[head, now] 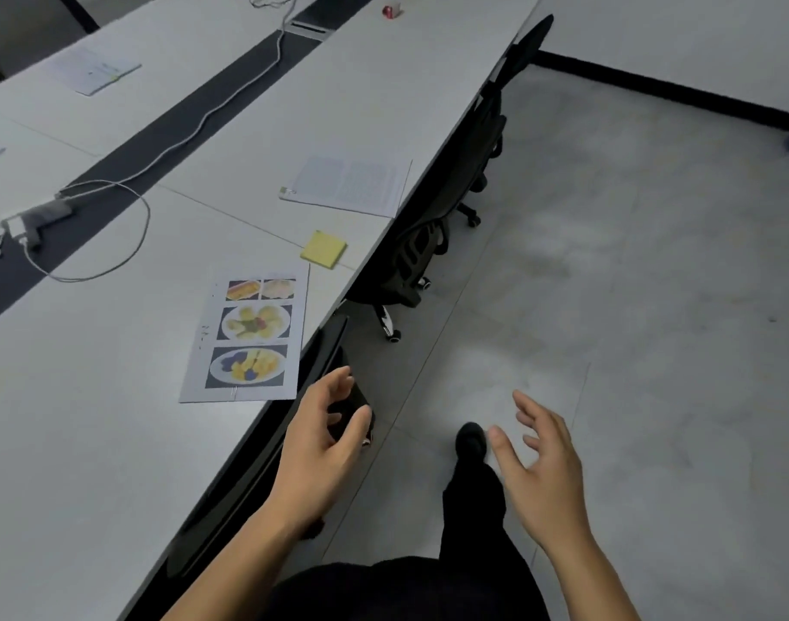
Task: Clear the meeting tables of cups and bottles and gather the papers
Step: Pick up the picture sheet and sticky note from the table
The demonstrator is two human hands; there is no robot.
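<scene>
A sheet with food photos lies near the front edge of the long grey table. A yellow sticky-note pad sits just beyond it, and a stapled text document lies farther along the edge. Another paper rests on the far table, and a small red can lies at the far end. My left hand hovers off the table edge just below the photo sheet, fingers relaxed and empty. My right hand hangs over the floor, fingers spread and empty.
White cables and a charger run along the dark centre strip. Black office chairs are tucked under the table's right edge. Grey floor spreads to the right; my black shoe shows below.
</scene>
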